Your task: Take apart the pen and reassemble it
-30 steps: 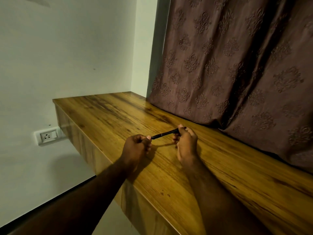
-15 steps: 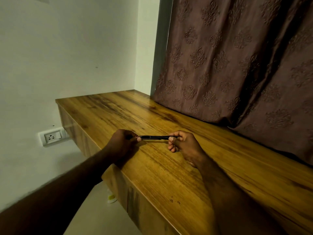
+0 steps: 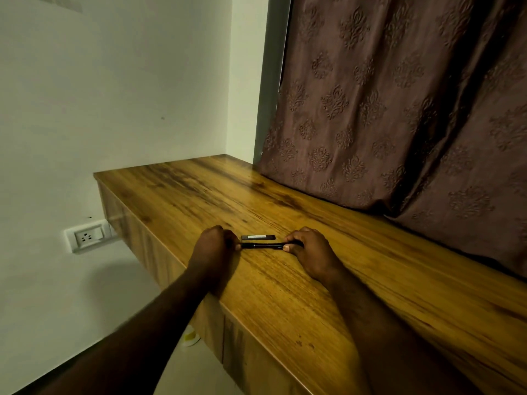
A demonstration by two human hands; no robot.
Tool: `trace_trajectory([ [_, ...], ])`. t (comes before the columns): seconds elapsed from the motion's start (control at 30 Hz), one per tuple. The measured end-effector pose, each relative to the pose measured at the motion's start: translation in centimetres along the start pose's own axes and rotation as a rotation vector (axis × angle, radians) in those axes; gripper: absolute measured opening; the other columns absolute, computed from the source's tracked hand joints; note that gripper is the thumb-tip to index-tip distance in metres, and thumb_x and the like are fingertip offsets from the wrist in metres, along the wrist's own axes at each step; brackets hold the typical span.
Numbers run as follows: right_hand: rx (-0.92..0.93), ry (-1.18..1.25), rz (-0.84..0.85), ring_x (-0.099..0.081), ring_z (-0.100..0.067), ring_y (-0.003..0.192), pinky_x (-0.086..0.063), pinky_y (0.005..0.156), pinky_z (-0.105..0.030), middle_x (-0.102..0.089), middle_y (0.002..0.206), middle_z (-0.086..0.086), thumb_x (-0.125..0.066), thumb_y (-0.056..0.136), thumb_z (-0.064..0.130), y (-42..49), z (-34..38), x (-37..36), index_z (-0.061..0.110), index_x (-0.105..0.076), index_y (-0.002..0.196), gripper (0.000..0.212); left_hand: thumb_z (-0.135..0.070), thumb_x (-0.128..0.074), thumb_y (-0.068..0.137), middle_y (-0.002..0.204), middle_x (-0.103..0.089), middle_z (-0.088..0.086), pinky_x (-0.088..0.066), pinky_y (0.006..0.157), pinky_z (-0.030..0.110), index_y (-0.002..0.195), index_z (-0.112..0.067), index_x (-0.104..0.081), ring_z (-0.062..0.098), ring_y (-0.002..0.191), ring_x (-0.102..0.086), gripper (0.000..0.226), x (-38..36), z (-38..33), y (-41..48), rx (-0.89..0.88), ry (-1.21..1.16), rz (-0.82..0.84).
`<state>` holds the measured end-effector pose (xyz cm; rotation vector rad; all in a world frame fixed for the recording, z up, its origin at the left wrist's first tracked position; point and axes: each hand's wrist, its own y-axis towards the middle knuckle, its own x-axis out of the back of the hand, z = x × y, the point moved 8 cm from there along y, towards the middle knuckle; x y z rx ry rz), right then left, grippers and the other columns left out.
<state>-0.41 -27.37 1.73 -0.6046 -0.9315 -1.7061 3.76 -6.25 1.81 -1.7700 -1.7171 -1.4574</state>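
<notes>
Wooden desk (image 3: 370, 295) set into a corner, white wall (image 3: 114, 109) to the left, brown patterned curtain (image 3: 399, 109) behind. Grip, left: the left hand (image 3: 212, 246) has its fingers curled round the left end of the pen (image 3: 261, 246). Grip, right: the right hand (image 3: 310, 252) pinches the other end, thumb tip on the near side and fingers folded over the top. Both grips are closed on the pen. The pen lies level between the two hands, low over the desk near its front edge; whether it touches the wood cannot be told. Just behind it, and parallel to it, a short dark piece (image 3: 258, 237) with a pale strip lies loose on the desk, held by neither hand. Judged to be the cap or a sleeve already taken off, so the work stands in the taking-apart half. Step in hand, as judged: separating the barrel sections. Next move calls for opposite twists from the two hands, or a straight pull along the pen's axis, kept low over the desk so a refill or spring cannot roll off the near edge. Freed parts should go beside the loose piece. Further out: a socket (image 3: 85, 237) on the wall below desk level.
</notes>
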Motion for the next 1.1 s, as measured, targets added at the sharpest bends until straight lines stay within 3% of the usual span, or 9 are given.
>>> trace_trajectory([
  [0.13, 0.001, -0.023, -0.011, -0.057, -0.016, 0.100, -0.044, 0.094, -0.043, -0.058, 0.092, 0.011, -0.067, 0.086, 0.027, 0.3, 0.1, -0.2, 0.030, -0.073, 0.098, 0.014, -0.031, -0.059, 0.086, 0.091, -0.070, 0.003, -0.031, 0.065, 0.018, 0.092, -0.019, -0.074, 0.014, 0.078, -0.061, 0.020, -0.1, 0.3, 0.4, 0.027, 0.025, -0.001],
  [0.4, 0.002, -0.094, -0.025, -0.053, -0.017, 0.107, -0.039, 0.093, -0.040, -0.062, 0.103, 0.008, -0.063, 0.088, 0.034, 0.5, 0.3, -0.4, 0.035, -0.070, 0.102, 0.016, -0.028, -0.059, 0.085, 0.092, -0.072, 0.007, -0.045, 0.071, 0.024, 0.094, -0.016, -0.074, 0.021, 0.082, -0.066, 0.021, 0.9, -0.7, -0.1, 0.019, 0.089, -0.057],
  [0.53, 0.010, -0.087, -0.010, -0.051, -0.016, 0.108, -0.038, 0.093, -0.040, -0.061, 0.105, 0.011, -0.063, 0.087, 0.036, 0.6, 0.0, -0.5, 0.036, -0.067, 0.105, 0.019, -0.025, -0.063, 0.083, 0.090, -0.069, 0.013, -0.050, 0.075, 0.030, 0.092, -0.012, -0.074, 0.027, 0.083, -0.065, 0.019, 0.7, -0.1, 0.1, 0.094, 0.031, -0.019],
  [0.7, -0.031, 0.033, 0.017, -0.056, -0.012, 0.109, -0.043, 0.097, -0.044, -0.062, 0.112, 0.011, -0.068, 0.081, 0.043, 0.3, -0.1, -0.2, 0.037, -0.064, 0.112, 0.032, -0.024, -0.058, 0.088, 0.089, -0.068, 0.009, -0.045, 0.073, 0.028, 0.091, -0.012, -0.072, 0.023, 0.085, -0.064, 0.019, 0.8, 0.6, 0.0, 0.206, -0.132, 0.012],
  [0.87, -0.070, 0.108, -0.095, -0.060, -0.017, 0.104, -0.052, 0.089, -0.041, -0.063, 0.111, 0.002, -0.063, 0.088, 0.037, -0.3, 0.0, 1.0, 0.022, -0.067, 0.110, 0.028, -0.023, -0.063, 0.088, 0.092, -0.072, 0.009, -0.044, 0.074, 0.025, 0.097, -0.009, -0.072, 0.021, 0.086, -0.065, 0.019, 1.3, 1.9, 0.6, 0.364, -0.336, 0.071],
  [0.97, -0.037, 0.120, -0.130, -0.058, -0.018, 0.105, -0.051, 0.089, -0.038, -0.063, 0.110, 0.000, -0.061, 0.089, 0.038, 0.4, 0.5, 0.8, 0.017, -0.067, 0.109, 0.029, -0.020, -0.063, 0.088, 0.086, -0.069, 0.006, -0.039, 0.073, 0.024, 0.093, -0.007, -0.071, 0.020, 0.085, -0.063, 0.016, 1.5, 1.4, 2.2, 0.292, -0.348, 0.050],
  [1.1, 0.057, 0.080, -0.166, -0.057, -0.018, 0.104, -0.050, 0.088, -0.041, -0.064, 0.109, 0.001, -0.055, 0.090, 0.043, 4.0, 3.3, 0.9, 0.021, -0.066, 0.104, 0.029, -0.019, -0.063, 0.088, 0.088, -0.068, 0.006, -0.048, 0.073, 0.029, 0.092, -0.008, -0.069, 0.018, 0.085, -0.062, 0.013, 2.7, -2.8, 5.8, -0.006, -0.278, -0.104],
])
